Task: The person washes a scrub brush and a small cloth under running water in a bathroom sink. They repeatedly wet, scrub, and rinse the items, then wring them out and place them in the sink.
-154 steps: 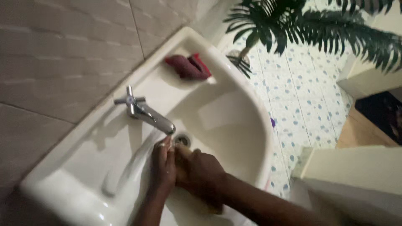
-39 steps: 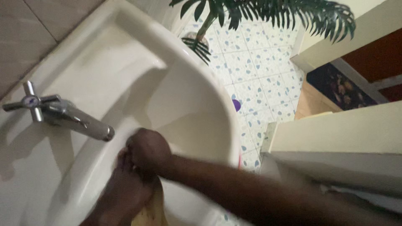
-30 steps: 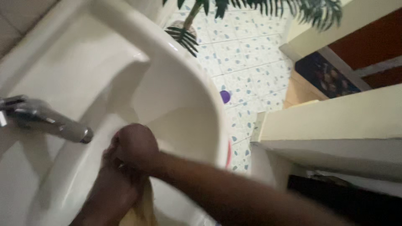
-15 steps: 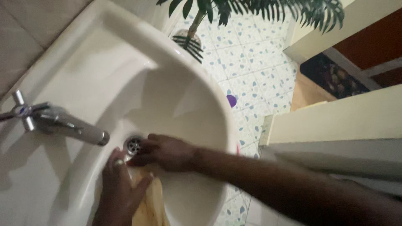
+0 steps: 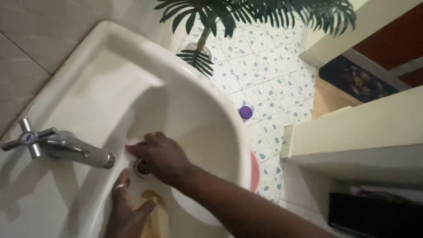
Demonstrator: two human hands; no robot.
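My right hand [image 5: 162, 156] lies palm down in the white sink [image 5: 132, 83], fingers bent over the metal drain [image 5: 141, 167]. A small red thing [image 5: 128, 148] shows at its fingertips against the basin wall, just right of the spout. My left hand [image 5: 124, 210], with a ring on one finger, rests on the basin's near slope below the drain. Its thumb presses a yellow-brown cloth [image 5: 153, 217] that reaches the bottom edge of the view. The chrome tap [image 5: 61, 146] with a cross handle points toward both hands. I see no water running.
Grey wall tiles [image 5: 26, 48] back the sink at upper left. On the speckled floor [image 5: 269, 88] stand a potted palm [image 5: 207, 31] and a small purple-capped bottle [image 5: 245, 113]. A pink bucket rim [image 5: 255, 169] shows under the basin. A cream ledge [image 5: 357, 132] runs along the right.
My right hand slid left over the drain, and a red bit now shows at its fingertips. My left hand dropped lower with the yellow-brown cloth. The view shifted slightly down.
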